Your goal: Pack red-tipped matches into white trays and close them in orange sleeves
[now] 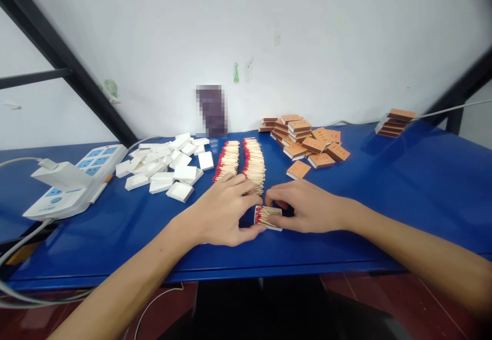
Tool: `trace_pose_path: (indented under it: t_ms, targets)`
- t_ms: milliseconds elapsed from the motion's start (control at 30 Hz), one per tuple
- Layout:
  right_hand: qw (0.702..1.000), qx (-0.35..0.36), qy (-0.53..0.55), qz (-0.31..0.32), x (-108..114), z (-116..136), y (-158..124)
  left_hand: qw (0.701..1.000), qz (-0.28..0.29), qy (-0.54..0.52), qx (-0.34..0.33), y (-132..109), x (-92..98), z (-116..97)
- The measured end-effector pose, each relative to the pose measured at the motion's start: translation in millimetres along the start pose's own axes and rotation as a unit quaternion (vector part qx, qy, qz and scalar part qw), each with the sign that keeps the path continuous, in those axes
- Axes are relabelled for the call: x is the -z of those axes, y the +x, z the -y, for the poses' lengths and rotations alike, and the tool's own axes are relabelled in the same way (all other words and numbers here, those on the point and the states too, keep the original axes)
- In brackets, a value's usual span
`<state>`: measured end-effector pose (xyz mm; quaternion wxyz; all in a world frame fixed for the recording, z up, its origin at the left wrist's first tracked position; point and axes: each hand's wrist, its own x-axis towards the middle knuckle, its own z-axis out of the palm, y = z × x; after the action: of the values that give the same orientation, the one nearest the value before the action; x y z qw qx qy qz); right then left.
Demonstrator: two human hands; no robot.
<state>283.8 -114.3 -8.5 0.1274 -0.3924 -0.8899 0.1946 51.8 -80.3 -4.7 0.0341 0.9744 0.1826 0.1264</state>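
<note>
The left hand [226, 214] comes over the blue table [365, 186] from the lower left, with its forearm raised slantwise, the back of the hand turned upward and the fingers bent. Its thumb lies at the near side of the small white tray [275, 228] and its forefinger at the far side, so these two are pinching the left end of the tray. The other left fingers are curled close together, just before the two rows of matches [253, 161]. The right hand [307, 206] enters from the right, its forearm lying flatter. Its fingers are curved behind the tray, and its thumb rests on the loose matches [263, 216] inside; whether these fingers also pinch something, I cannot tell. The tray lies between both hands, near the front edge, with the red heads toward the left. White empty trays [161, 163] are piled at left, and orange matchboxes [303, 137] at right
</note>
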Motion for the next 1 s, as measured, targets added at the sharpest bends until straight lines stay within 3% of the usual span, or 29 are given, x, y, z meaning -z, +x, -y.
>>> trace_pose_path:
  t_ms: [1000]
  targets:
    - [0.999, -0.017, 0.023, 0.021, 0.7, -3.4, 1.8, 1.0, 0.014, -0.007, -0.001, 0.3, -1.5, 0.2]
